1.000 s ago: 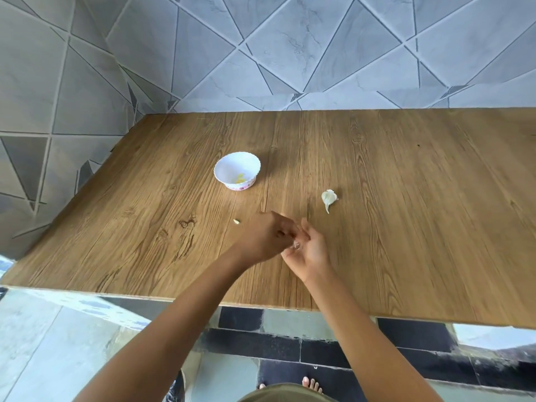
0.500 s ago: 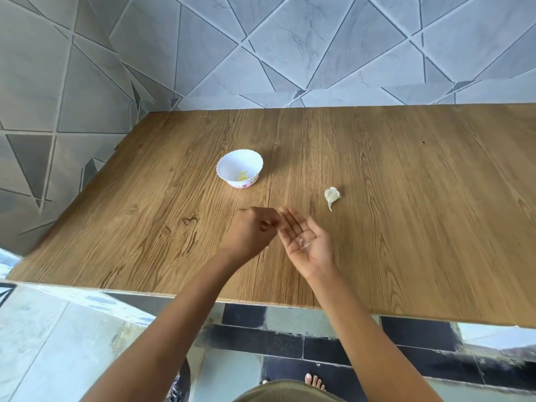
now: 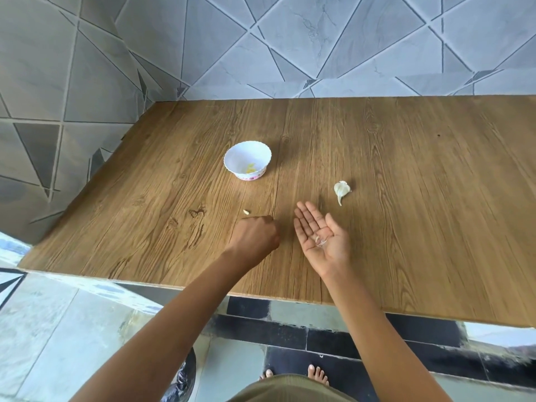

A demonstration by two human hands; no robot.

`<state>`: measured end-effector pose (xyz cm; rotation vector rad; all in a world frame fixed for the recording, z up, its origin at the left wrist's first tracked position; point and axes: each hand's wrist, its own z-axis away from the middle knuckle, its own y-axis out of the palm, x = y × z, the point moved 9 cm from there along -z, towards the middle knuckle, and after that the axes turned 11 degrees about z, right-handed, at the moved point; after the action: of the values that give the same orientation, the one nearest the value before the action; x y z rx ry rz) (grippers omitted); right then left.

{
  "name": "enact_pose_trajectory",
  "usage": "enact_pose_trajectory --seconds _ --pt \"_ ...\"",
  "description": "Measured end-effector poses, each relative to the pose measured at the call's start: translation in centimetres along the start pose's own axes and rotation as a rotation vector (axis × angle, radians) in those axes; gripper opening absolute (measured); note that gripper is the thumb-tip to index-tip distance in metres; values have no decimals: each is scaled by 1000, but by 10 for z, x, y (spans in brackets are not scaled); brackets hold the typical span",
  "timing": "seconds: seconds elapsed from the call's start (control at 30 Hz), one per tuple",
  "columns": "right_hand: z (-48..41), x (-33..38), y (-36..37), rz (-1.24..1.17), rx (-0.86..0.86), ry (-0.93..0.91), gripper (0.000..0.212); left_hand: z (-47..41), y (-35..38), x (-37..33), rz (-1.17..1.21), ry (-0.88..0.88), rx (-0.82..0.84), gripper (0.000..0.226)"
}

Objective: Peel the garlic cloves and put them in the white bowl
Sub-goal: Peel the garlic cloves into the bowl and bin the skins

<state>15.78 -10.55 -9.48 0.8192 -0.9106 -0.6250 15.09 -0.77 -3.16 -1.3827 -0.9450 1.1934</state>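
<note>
Two garlic pieces are lying loose on the wooden table (image 3: 406,198). The small clove (image 3: 246,211) is sitting at 6 o'clock from the white bowl (image 3: 237,156), apart from it; too small to tell if it is peeled. The bigger garlic chunk (image 3: 341,190), skin on, thin tail pointing toward me, is lying at 4 o'clock from the bowl, well apart. The bowl is standing upright and holding a few yellow peeled cloves (image 3: 250,168) at its bottom.

My left hand (image 3: 256,235) is sitting at 5 o'clock from the small clove, near it, not touching as far as I can see. Knuckles are facing up and fingers are curling under into a fist. Inside is hidden, so I cannot tell whether they are holding anything.

My right hand (image 3: 322,237) is lying palm up at 3 o'clock from the left one, with a gap between them. Fingers are stretching out straight toward 11 o'clock, thumb out to the side, gripping nothing. A thin scrap of garlic skin (image 3: 320,242) is resting loose in the palm. The garlic chunk is sitting at 1 o'clock from this hand, near but not touching.

Both forearms are reaching in from 6 o'clock over the table's near edge. A grey tiled wall (image 3: 319,39) is running along the table at 12 and 9 o'clock. Below the near edge, my bare feet (image 3: 317,375) are standing on the tiled floor (image 3: 58,343).
</note>
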Motion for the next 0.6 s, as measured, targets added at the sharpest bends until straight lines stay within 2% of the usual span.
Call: enact_pose_trajectory --seconds 0.03,0.1,0.17,0.27,0.33,0.5,0.6 --pt "0 0 0 -3 -2 3 47 -2 0 3 42 0 1 23" --pt "0 -2 -1 -4 -8 11 46 -5 -6 14 333 -11 -38 17" --pt "0 -5 2 -17 -9 19 43 -8 -26 10 571 85 -117 11" --pt "0 -8 12 -23 2 20 41 -5 -46 -29 501 320 -81 14" --pt "-1 -9 18 -14 -3 21 44 -1 -45 -46 406 397 -54 19" --pt "-3 -12 25 -44 -2 27 44 3 -50 -35 232 210 -150 19" --pt "-3 -13 25 -33 -7 17 42 4 -51 -33 269 197 -166 16"
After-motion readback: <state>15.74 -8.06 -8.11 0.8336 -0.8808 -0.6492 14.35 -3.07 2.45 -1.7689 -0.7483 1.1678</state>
